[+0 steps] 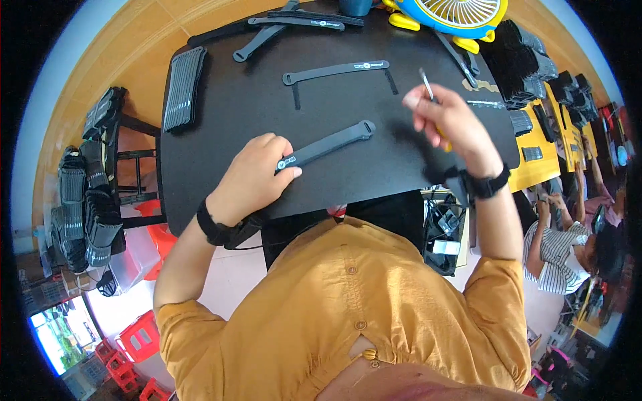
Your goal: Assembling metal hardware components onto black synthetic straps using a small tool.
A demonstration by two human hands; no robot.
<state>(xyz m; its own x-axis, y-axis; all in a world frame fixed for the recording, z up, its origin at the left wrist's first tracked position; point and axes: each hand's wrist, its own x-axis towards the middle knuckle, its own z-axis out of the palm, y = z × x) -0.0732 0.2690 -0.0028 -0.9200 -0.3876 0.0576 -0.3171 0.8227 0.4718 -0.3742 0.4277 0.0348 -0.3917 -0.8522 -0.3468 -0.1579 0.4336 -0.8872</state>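
Note:
My left hand point(254, 175) grips the near end of a dark grey strap point(331, 143), pinching it between thumb and fingers. The strap slants up to the right, its slotted end away from the hand. To the right, my right hand point(456, 121), raised over the table, closes around a slim tool point(426, 81) with a metal tip and a yellow and black handle; its exact kind is unclear. Farther back lies another grey strap point(338, 71) with white print. Two short black strips point(297, 97) stick out near its ends.
Bundled straps point(184, 90) lie at the table's left edge, and crossed straps point(294, 25) at the back. A blue and yellow fan point(448, 17) stands at back right. Stacked black straps point(528, 60) rise beyond the right edge. Farther right, another person point(555, 254) sits.

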